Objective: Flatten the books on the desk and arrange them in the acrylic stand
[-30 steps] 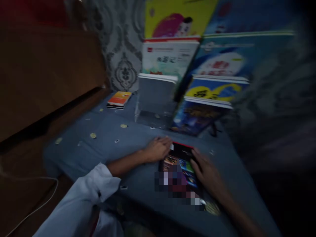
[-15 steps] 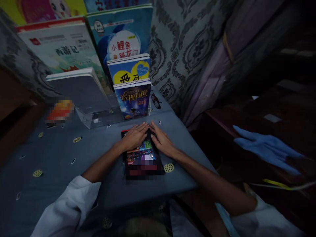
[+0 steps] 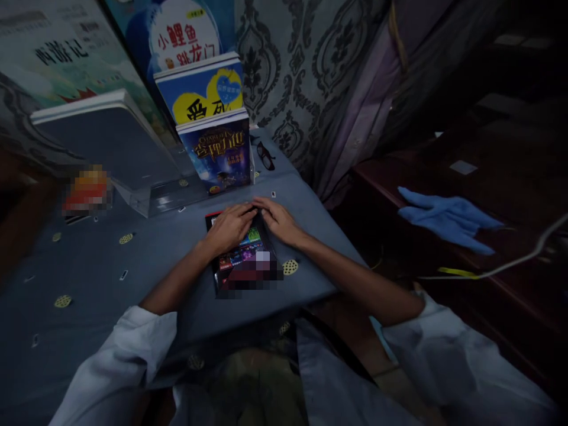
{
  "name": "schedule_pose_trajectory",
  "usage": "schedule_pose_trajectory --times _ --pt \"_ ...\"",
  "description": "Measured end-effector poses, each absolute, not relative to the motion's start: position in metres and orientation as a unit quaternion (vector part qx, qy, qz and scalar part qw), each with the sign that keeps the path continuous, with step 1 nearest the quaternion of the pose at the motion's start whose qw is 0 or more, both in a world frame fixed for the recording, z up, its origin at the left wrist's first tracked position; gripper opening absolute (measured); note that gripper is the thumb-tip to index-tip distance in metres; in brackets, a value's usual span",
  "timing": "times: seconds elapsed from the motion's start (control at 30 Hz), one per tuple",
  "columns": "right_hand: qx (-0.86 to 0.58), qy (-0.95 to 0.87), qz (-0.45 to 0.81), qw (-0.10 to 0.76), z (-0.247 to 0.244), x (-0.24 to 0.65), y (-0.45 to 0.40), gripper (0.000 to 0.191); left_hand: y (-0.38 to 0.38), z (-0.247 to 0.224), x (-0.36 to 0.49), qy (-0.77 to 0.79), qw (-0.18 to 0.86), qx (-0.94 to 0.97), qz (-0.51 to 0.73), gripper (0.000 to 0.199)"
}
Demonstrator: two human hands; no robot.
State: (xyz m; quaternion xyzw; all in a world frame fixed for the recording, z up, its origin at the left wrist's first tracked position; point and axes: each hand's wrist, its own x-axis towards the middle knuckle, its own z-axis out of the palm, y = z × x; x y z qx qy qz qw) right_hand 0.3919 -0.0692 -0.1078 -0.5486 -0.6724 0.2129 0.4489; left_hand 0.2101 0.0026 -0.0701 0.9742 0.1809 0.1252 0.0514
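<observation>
A dark, flat book or box with small colourful pictures and a red top edge (image 3: 243, 255) lies near the table's front edge. My left hand (image 3: 229, 227) rests flat over its upper part, fingers together and stretched out. At its upper right edge lies my right hand (image 3: 280, 222), also with fingers extended. The fingertips of the two hands meet or nearly meet at the far end. Neither hand is wrapped around anything. Just beyond them stands a blue-purple book (image 3: 219, 157), in front of a blue and yellow book (image 3: 202, 92).
A clear stand (image 3: 171, 198) and larger books rise at the back left. Dark-framed glasses (image 3: 266, 157) lie by the table's right edge. Off to the right, a blue glove (image 3: 448, 219) and a pale cable (image 3: 517, 263) are on a dark red surface. A blurred orange-red item (image 3: 87, 190) sits left.
The camera view has shifted, so the scene sits higher and further left. My right fingertips have come closer to my left ones; the dark flat item stays under my hands.
</observation>
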Motion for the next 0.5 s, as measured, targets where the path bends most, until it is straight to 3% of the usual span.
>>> schedule_pose_trajectory --times 0.13,0.5 --pt "-0.569 -0.681 0.192 0.42 -0.103 0.39 -0.069 0.042 -0.017 -0.063 0.202 0.145 0.065 0.983 0.096 0.037" --pt "-0.589 -0.704 0.145 0.37 -0.101 0.385 -0.075 0.043 -0.11 -0.044 0.172 0.049 0.117 0.992 0.025 0.041"
